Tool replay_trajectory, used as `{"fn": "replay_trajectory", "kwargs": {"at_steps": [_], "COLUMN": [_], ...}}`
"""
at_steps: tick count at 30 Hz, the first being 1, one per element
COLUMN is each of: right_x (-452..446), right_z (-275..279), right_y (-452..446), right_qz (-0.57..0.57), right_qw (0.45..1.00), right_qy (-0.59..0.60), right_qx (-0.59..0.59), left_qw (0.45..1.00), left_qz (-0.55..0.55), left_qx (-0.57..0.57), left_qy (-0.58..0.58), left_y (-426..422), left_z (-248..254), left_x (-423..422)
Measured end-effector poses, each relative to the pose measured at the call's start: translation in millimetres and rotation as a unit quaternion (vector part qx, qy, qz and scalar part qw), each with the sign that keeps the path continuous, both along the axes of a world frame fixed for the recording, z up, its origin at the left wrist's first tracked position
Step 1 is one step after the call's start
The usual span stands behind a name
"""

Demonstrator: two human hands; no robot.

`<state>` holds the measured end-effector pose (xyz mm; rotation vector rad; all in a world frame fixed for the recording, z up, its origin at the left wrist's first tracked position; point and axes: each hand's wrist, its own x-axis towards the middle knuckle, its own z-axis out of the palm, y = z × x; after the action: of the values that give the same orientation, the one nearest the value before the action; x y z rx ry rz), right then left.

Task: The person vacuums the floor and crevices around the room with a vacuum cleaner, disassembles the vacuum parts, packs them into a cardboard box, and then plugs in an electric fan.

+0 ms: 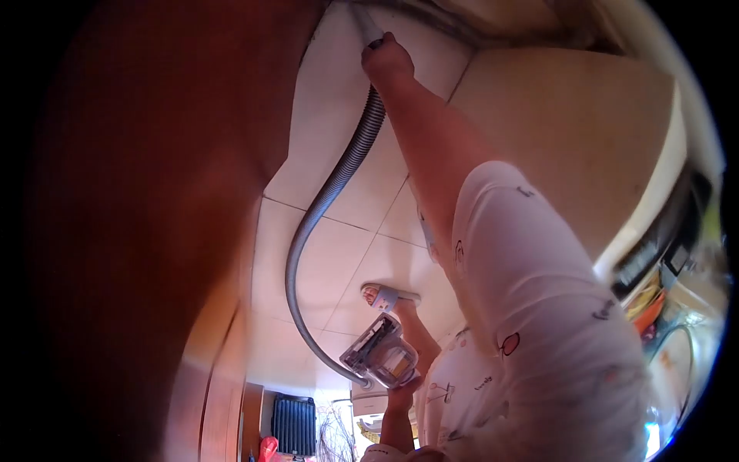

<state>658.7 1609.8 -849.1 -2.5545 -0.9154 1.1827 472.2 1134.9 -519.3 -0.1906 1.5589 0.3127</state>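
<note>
Gripping the gray nozzle in my right hand, I have it pointing away from me over the tiled floor, long axis tilting slightly left toward the top; its ribbed hose bows leftward to the vacuum body, held by my left hand.

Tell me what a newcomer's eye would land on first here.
Probably the long grey ribbed hose, curving across the tiled floor from near the right hand, which grips a tube at the top, to the clear-bodied appliance held low by the left hand. Next, the white printed sleeve at lower right.
</note>
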Motion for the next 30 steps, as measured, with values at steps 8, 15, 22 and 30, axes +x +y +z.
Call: {"fn": "replay_trajectory", "kwargs": {"at_steps": [8, 15, 22, 30], "right_x": [3.7, 4.5, -34.3, -10.0], "right_z": [3.7, -32.3, -59.8, -32.2], "right_y": [15.1, 17.3, -48.5, 5.7], "right_qz": [0.043, -0.008, 0.029, -0.019], "right_qw": [0.999, 0.987, 0.989, 0.996], "right_qy": [0.017, 0.127, 0.099, 0.062], "right_qx": [0.007, 0.097, 0.11, 0.059], "left_qw": [0.998, 1.0, 0.999, 0.999], "left_qz": [-0.048, -0.006, 0.006, -0.023], "left_qx": [-0.05, -0.003, -0.027, -0.022], "left_qy": [0.0, -0.008, -0.02, 0.003], "left_y": [41.6, 39.3, 34.6, 40.0], "left_z": [3.0, -4.2, -13.8, -8.4], "left_x": [33.5, 31.3, 26.5, 38.2]}}
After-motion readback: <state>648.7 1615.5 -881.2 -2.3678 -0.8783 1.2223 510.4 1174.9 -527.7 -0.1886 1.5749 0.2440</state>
